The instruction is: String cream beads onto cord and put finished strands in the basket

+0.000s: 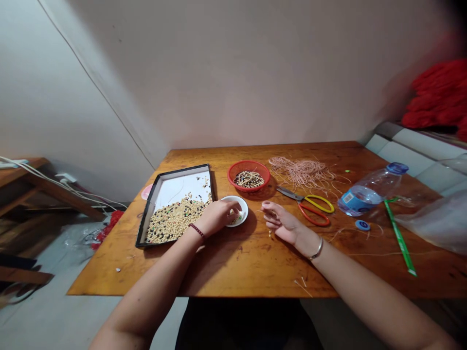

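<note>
My left hand (218, 216) reaches into a small white bowl (245, 209) with beads in it; its fingers curl down together, and their tips are partly hidden. To the right of the bowl, my right hand (280, 221) pinches a thin string between thumb and fingers, above the table. A few pale beads on a string (270, 234) dangle below those fingers. Left of the bowl lies a black-edged tray (171, 186) with a white bottom, covered in its near part by many cream, black and green beads. Behind the bowl stands a red plastic basket (230, 176) holding beaded strings.
A heap of pink string (302, 171) lies at the back, with scissors (306, 201) in front. Farther right are a water bottle (368, 192), its blue cap (362, 225), a green strip (399, 238) and a clear plastic bag (438, 221). String scraps lie near the table's (233, 272) front edge.
</note>
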Tool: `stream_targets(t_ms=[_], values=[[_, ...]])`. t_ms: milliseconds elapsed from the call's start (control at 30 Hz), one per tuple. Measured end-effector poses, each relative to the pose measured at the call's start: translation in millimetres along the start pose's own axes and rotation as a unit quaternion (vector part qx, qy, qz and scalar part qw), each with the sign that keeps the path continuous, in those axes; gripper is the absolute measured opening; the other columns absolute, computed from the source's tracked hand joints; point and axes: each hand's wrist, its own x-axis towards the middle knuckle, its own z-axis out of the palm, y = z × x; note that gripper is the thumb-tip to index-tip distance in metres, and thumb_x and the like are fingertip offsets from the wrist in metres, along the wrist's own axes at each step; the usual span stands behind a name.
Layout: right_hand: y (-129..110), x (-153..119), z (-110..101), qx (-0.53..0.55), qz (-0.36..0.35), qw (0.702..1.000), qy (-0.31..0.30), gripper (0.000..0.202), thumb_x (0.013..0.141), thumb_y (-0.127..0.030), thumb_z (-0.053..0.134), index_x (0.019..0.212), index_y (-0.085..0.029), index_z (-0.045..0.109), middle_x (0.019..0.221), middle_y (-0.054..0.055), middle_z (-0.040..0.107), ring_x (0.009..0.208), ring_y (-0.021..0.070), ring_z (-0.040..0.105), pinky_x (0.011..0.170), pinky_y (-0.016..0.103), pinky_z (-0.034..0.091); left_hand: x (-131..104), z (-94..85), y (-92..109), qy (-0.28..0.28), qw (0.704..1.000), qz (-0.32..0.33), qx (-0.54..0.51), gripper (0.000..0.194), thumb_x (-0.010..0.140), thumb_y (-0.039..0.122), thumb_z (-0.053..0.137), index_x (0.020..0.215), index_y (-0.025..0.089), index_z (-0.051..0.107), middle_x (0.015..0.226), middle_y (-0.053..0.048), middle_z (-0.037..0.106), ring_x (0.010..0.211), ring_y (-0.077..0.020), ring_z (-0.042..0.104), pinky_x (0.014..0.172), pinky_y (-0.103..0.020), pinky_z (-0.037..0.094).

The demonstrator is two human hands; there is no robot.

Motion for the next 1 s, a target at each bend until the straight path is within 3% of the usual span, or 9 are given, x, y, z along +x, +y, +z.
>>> stream_targets(t_ms=[100,200,333,467,767,1000], values=[[4.7,-1.7,4.5,-0.031,-0.009,0.999,-0.004,0.028,0.063,-0.026,0.078,0.07,-0.018,0.052,0.05,-0.011,0.032,0.042,0.0026,0.017,0.04,0.02,0.008,0.7,3.9,7.6,0.094,0.991,0.012,-0.096,0.012,0.085,0.027,0.06,0.093,0.02,0.065,0.089,-0.005,0.07,0.077,-0.0157,0.064,0.069,-0.025,0.047],[9.2,-3.3,8.3,-0.06,-0.007,0.998,-0.015,0.029,0.064,-0.03,0.078,0.076,-0.018,0.054,0.049,-0.012,0.03,0.041,0.0028,0.017,0.041,0.02,0.01,0.5,8.0,21.4,0.161,0.946,-0.02,-0.28,0.018,0.083,0.033,0.063,0.092,0.018,0.062,0.089,-0.006,0.069,0.079,-0.0151,0.065,0.063,-0.022,0.049],[12.6,-4.6,10.9,-0.119,-0.027,0.992,-0.003,0.03,0.065,-0.036,0.076,0.079,-0.018,0.057,0.05,-0.011,0.036,0.042,0.0033,0.023,0.041,0.02,0.014,0.3,12.4,34.5,0.166,0.873,-0.059,-0.455,0.029,0.077,0.034,0.071,0.096,0.016,0.058,0.093,-0.009,0.069,0.088,-0.0183,0.067,0.07,-0.026,0.053],[14.0,-5.4,13.0,-0.178,-0.087,0.98,0.005,0.031,0.065,-0.04,0.075,0.071,-0.017,0.056,0.051,-0.009,0.04,0.042,0.0033,0.025,0.042,0.021,0.014,1.5,17.6,36.6,0.134,0.825,-0.084,-0.543,0.034,0.073,0.03,0.074,0.098,0.016,0.056,0.091,-0.009,0.07,0.09,-0.0182,0.067,0.074,-0.027,0.053],[15.6,-6.8,14.5,-0.235,-0.157,0.959,0.031,0.03,0.066,-0.042,0.073,0.07,-0.017,0.058,0.05,-0.008,0.042,0.044,0.0051,0.029,0.043,0.023,0.017,2.2,21.0,41.8,0.141,0.817,-0.085,-0.553,0.032,0.07,0.028,0.077,0.089,0.015,0.055,0.085,-0.006,0.068,0.082,-0.0149,0.066,0.071,-0.024,0.051],[18.4,-2.6,14.5,-0.22,-0.149,0.964,0.031,0.031,0.063,-0.041,0.074,0.069,-0.017,0.057,0.05,-0.008,0.042,0.043,0.0046,0.028,0.042,0.022,0.016,2.1,23.9,38.9,0.147,0.83,-0.061,-0.535,0.028,0.072,0.027,0.075,0.088,0.016,0.055,0.086,-0.005,0.065,0.082,-0.0139,0.064,0.071,-0.023,0.05]])
